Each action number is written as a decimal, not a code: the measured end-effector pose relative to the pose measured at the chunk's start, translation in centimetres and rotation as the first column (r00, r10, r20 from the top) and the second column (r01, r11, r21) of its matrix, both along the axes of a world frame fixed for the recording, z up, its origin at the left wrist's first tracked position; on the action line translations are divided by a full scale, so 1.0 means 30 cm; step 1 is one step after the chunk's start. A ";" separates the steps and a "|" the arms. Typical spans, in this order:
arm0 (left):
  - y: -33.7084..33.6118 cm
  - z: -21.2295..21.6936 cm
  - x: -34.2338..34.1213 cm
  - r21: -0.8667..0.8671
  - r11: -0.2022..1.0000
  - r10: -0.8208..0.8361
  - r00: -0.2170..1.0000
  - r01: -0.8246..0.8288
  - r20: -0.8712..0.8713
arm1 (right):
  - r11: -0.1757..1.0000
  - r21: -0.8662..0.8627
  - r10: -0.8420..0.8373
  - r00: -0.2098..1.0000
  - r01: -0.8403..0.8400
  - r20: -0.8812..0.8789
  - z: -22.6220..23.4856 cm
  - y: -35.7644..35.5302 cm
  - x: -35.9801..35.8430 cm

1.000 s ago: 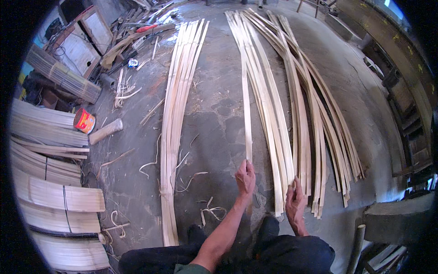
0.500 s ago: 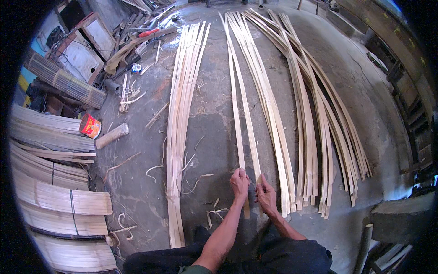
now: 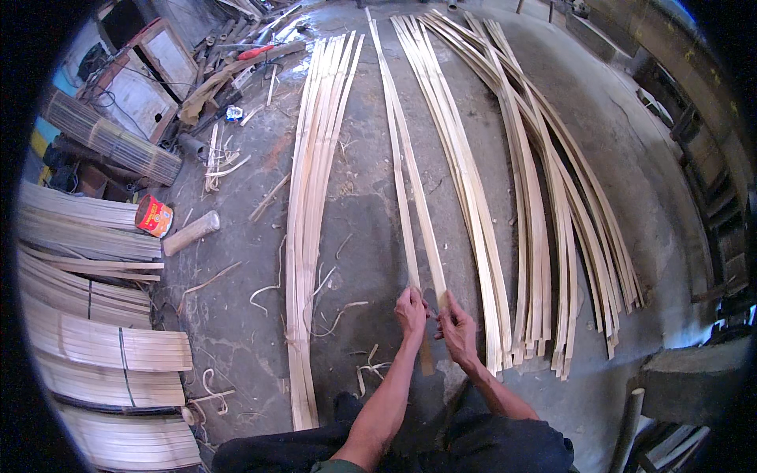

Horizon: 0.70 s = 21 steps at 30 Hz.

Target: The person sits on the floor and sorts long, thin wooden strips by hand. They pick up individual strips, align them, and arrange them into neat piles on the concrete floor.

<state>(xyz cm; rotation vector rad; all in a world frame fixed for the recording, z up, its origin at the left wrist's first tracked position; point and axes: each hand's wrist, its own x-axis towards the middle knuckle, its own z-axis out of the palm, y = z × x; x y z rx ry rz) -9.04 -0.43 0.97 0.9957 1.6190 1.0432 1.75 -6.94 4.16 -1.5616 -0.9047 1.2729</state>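
1. Pinching a flat, pale strip (image 3: 402,197) near its close end, the left hand (image 3: 411,309) is holding low at the centre of the head view.
2. The right hand (image 3: 457,327) is pinching a second strip (image 3: 420,205) between thumb and fingers, just beside the left hand; whether the hands are touching, I cannot tell.
3. Both strips are running away up the middle, their edges standing apart near the hands and drawing together at the far end.
4. Grey floor (image 3: 367,260) is giving room on either side, reaching leftward to a long bundle (image 3: 311,181), with curled shavings (image 3: 371,366) lying between, and rightward to a second bundle (image 3: 453,158).
5. Farther right, crossed strips (image 3: 536,236) are fanning out.
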 end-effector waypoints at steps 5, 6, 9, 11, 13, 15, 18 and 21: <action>-0.024 -0.012 -0.016 -0.043 0.999 -0.021 0.995 0.017 -0.093 | 0.997 -0.076 0.027 0.998 -0.031 -0.051 -0.049 -0.035 -0.026; -0.025 -0.026 -0.015 0.018 1.000 -0.013 0.978 0.017 -0.209 | 0.997 -0.059 0.044 0.999 -0.045 -0.016 -0.060 -0.037 -0.028; -0.031 0.006 0.037 0.151 0.986 0.104 0.958 -0.065 -0.267 | 0.994 0.104 0.008 0.975 -0.032 0.223 -0.100 -0.036 -0.020; -0.032 -0.012 0.021 0.191 0.977 0.141 0.961 -0.096 -0.240 | 0.985 0.170 -0.054 0.980 0.021 0.193 -0.043 -0.032 -0.046; -0.010 -0.076 -0.031 0.207 0.977 0.101 0.968 -0.053 -0.230 | 0.990 0.138 -0.032 0.991 0.015 0.127 0.030 -0.031 -0.066; 0.002 0.001 -0.020 -0.032 0.999 -0.020 1.000 0.020 0.000 | 0.999 0.024 0.044 0.991 -0.047 0.123 0.041 -0.035 -0.016; 0.007 0.067 -0.001 -0.045 0.999 0.026 0.993 -0.021 0.118 | 0.998 0.039 0.029 0.957 -0.042 0.288 -0.057 -0.048 0.037; -0.003 0.092 -0.014 0.007 1.000 0.028 0.997 -0.028 0.075 | 0.999 -0.047 0.040 0.936 -0.025 0.351 -0.029 -0.047 0.064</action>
